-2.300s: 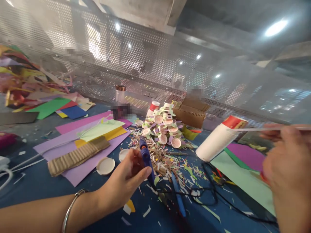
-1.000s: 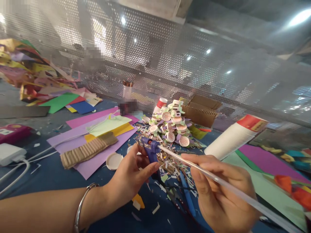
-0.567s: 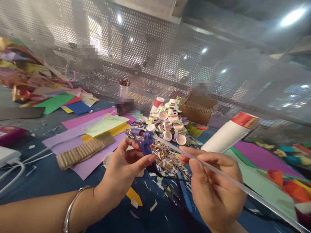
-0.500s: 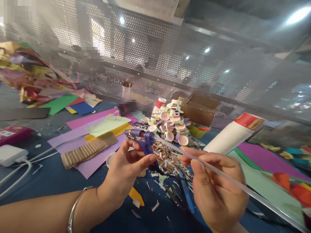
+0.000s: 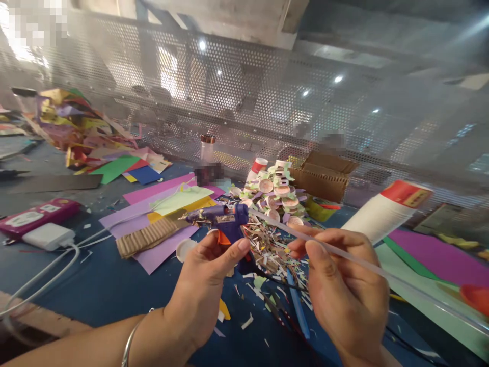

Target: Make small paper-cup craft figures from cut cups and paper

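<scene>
My left hand (image 5: 206, 285) grips a small purple glue gun (image 5: 225, 221) by its handle, nozzle pointing left, above the blue table (image 5: 95, 285). My right hand (image 5: 344, 290) pinches a long clear glue stick (image 5: 382, 275) whose front end sits in the back of the gun. Behind the gun stands a cone-shaped craft pile (image 5: 277, 196) of round paper discs and green scraps, with shredded paper bits (image 5: 267, 250) around its base.
A white bottle with a red cap (image 5: 382, 214) lies at the right. Purple, yellow and green paper sheets (image 5: 160, 214), corrugated card (image 5: 147, 237), a white lid (image 5: 185, 250), a cardboard box (image 5: 324, 176), a pink power strip with white charger (image 5: 38, 224) and a perforated metal screen (image 5: 244, 102) surround the spot.
My right hand brought the glue stick from the far right to the back of the gun. The left hand turned the gun level, nozzle to the left. The camera view shifted left.
</scene>
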The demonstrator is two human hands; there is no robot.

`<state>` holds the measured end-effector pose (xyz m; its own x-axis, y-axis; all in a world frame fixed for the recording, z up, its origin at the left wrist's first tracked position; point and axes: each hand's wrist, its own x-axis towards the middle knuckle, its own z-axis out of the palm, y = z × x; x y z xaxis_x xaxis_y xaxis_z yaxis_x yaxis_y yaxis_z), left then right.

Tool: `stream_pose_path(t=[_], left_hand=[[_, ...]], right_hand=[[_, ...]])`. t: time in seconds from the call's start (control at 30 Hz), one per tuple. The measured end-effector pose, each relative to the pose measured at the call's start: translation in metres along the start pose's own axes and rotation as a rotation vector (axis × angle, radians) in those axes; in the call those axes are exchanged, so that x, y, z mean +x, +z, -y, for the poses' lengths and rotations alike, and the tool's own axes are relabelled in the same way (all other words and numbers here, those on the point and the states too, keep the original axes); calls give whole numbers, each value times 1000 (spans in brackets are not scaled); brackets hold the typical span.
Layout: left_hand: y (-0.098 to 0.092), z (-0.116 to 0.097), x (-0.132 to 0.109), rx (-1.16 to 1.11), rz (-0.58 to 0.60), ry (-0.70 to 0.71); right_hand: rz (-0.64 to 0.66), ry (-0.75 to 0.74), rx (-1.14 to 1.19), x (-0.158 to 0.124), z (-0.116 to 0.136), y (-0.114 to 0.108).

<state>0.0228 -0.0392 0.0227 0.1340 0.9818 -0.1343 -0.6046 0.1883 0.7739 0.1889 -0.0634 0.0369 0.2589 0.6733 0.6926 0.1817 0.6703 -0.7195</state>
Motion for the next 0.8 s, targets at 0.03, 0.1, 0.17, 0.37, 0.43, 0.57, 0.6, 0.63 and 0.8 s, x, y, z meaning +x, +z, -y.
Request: stream_pose_path(t=[0.03,0.1,0.17,0.37,0.43,0.57,0.6,0.63,0.8], left_hand=[[1,0,-1,-26,4,8],[2,-1,-1,-75,9,39],[1,0,-1,-83,32,75],[-9,8,-1,44,100,160],[-11,9,-2,79,116,176],[-9,8,-4,117,117,188],[-8,7,-5,122,122,193],[-7,7,-5,126,131,199],[-2,4,-7,145,123,226]], right_hand=[[4,24,28,1,-1,-1],[9,74,86,5,-2,-2],[-3,123,143,9,-3,-4],[-105,236,207,20,-3,-10],[-116,266,218,21,-4,-12],[-120,270,228,22,-5,-18],[-122,267,231,22,-5,-18],[-127,267,235,22,-5,-19],[-143,326,254,20,-7,-21]])
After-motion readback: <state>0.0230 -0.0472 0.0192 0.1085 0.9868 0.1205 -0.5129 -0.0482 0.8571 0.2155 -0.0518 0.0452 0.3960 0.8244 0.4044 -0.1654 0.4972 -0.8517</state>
